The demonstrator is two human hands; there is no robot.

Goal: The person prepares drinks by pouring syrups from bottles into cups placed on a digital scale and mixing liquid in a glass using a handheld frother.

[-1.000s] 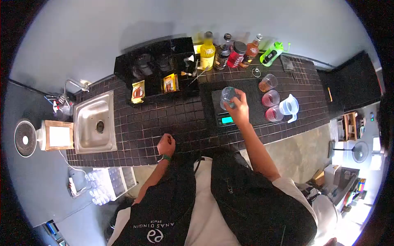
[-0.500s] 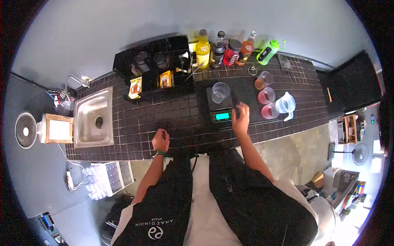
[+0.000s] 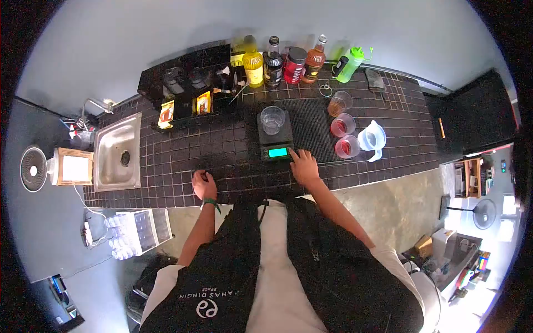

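A clear cup (image 3: 272,120) stands upright on a black digital scale (image 3: 276,136) with a lit green display. My right hand (image 3: 305,166) has its fingers stretched out, the index fingertip touching the scale's corner just right of the display. Nothing is held in it. On the counter near its front edge rests my left hand (image 3: 204,185), fingers curled in, with nothing visible inside. To the right, three clear cups form a column: one with brown contents (image 3: 340,104), one with red (image 3: 342,126), another with red (image 3: 347,147). Beside them is a translucent pitcher (image 3: 372,141).
Bottles line the wall: yellow (image 3: 254,67), dark (image 3: 273,66), amber (image 3: 313,64), alongside a red jar (image 3: 295,66) and a green bottle (image 3: 350,65). A black organizer (image 3: 222,111) holds packets. The steel sink (image 3: 118,152) is at left; a black mat (image 3: 313,125) lies beside the scale.
My right hand has come down and left onto the scale's corner, its index finger now touching beside the display. My left hand stays on the counter. The whole view has shifted slightly.
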